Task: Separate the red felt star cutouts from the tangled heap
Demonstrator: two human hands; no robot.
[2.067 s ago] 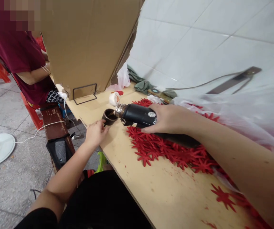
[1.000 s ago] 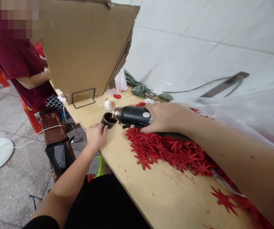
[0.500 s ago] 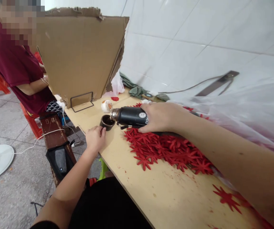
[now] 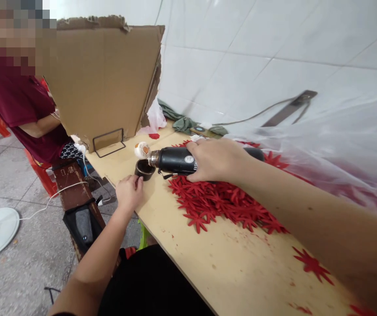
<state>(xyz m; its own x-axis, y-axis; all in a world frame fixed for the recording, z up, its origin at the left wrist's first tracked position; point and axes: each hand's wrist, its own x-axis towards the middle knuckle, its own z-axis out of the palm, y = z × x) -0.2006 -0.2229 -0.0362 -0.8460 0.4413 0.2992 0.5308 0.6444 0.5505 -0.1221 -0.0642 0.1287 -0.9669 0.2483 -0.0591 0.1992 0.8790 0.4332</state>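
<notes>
Black and steel-necked, a vacuum flask (image 4: 178, 161) is lying almost level in the person's right hand (image 4: 216, 159), whose fingers are wrapping its middle, the open mouth tipping over a small dark cup (image 4: 144, 170). The left hand (image 4: 128, 192) is resting on the plywood table (image 4: 228, 267) just beside the cup, fingertips touching its near wall and steadying it rather than closing around it. The cup is standing near the table's left edge, its inside showing dark; whether liquid is running cannot be told. The pouring step appears to be in hand, and the next move would seem to call for righting the flask without nudging the cup. A heap of red star-shaped cutouts (image 4: 228, 204) is spreading under and beside the flask, with strays (image 4: 311, 264) lying farther along the board. A small white-and-orange object (image 4: 141, 150) is sitting just behind the cup. A cardboard screen (image 4: 103, 79) is standing at the far end, a person in a maroon shirt (image 4: 17, 105) sitting beyond it.
</notes>
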